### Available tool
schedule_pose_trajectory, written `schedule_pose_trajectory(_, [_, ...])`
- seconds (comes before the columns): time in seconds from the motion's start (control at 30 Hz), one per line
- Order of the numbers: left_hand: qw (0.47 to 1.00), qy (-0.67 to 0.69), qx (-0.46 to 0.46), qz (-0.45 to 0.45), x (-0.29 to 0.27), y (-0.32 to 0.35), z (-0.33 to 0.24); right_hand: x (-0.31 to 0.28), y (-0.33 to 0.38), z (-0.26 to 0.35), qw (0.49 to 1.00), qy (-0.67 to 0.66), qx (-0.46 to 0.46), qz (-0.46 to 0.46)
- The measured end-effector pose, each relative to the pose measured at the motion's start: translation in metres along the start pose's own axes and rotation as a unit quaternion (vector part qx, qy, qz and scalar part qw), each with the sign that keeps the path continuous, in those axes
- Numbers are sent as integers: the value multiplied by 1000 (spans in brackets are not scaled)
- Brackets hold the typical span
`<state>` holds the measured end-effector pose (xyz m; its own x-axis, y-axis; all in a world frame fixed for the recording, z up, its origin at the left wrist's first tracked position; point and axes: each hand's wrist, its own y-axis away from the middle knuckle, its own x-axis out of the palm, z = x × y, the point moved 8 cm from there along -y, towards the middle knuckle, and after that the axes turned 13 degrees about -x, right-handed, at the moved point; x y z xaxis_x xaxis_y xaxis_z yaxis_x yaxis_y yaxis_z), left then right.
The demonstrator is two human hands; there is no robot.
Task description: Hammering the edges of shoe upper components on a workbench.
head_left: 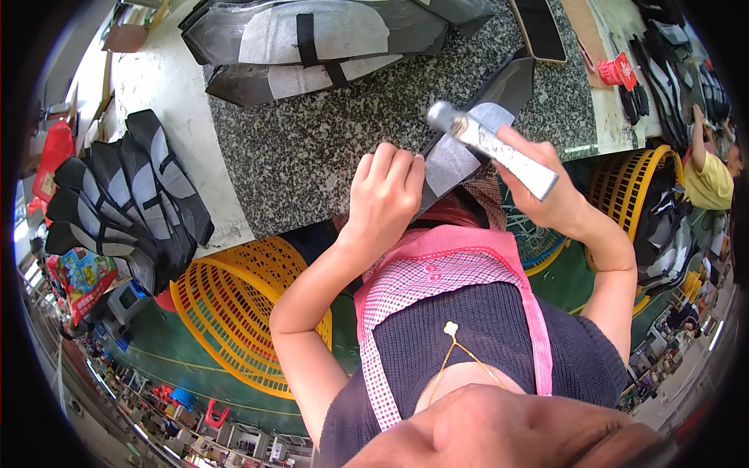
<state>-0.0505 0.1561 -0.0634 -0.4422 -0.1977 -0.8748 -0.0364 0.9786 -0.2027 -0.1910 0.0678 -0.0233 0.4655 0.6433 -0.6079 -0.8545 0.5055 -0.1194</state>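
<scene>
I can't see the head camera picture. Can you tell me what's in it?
A person's right hand lifts a metal hammer over a grey shoe piece that the left hand presses onto a speckled stone slab. More shoe pieces and yellow baskets sit nearby.

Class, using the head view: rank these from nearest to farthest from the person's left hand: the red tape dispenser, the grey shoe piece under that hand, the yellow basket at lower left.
1. Grey shoe piece: under the left hand.
2. Yellow basket: below, lower left.
3. Red tape dispenser: far upper right.
</scene>
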Motion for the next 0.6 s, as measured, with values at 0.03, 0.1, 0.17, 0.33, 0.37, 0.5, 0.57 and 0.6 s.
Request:
schedule_pose_trajectory(0.03, [1000, -16, 21, -11, -1, -1, -4, 12, 5, -7, 998, -38, 22, 46])
schedule_pose_trajectory(0.1, [1000, 24, 12, 0, -6, -3, 8, 32, 12, -14, 989, 75, 21, 128])
schedule_pose_trajectory(0.17, [986, 101, -90, 95, -1, -4, 29, 32, 10, -15, 990, 76, 11, 119])
schedule_pose_trajectory(0.33, [997, -63, 38, -2, -4, 18, -2, 15, 3, -6, 999, 14, 18, 34])
schedule_pose_trajectory(0.37, [997, -63, 36, -2, -4, 18, 0, 12, 3, 2, 1000, -8, 5, 3])
schedule_pose_trajectory(0.5, [988, 117, -85, 58, -7, 8, 32, 48, 12, -8, 986, 56, 28, 152])
schedule_pose_trajectory(0.57, [995, 74, -52, 41, -12, 13, 30, 42, 3, -17, 993, -5, 30, 118])
schedule_pose_trajectory(0.6, [995, 73, -55, 41, -13, 16, 28, 34, 1, -16, 992, -9, 57, 115])
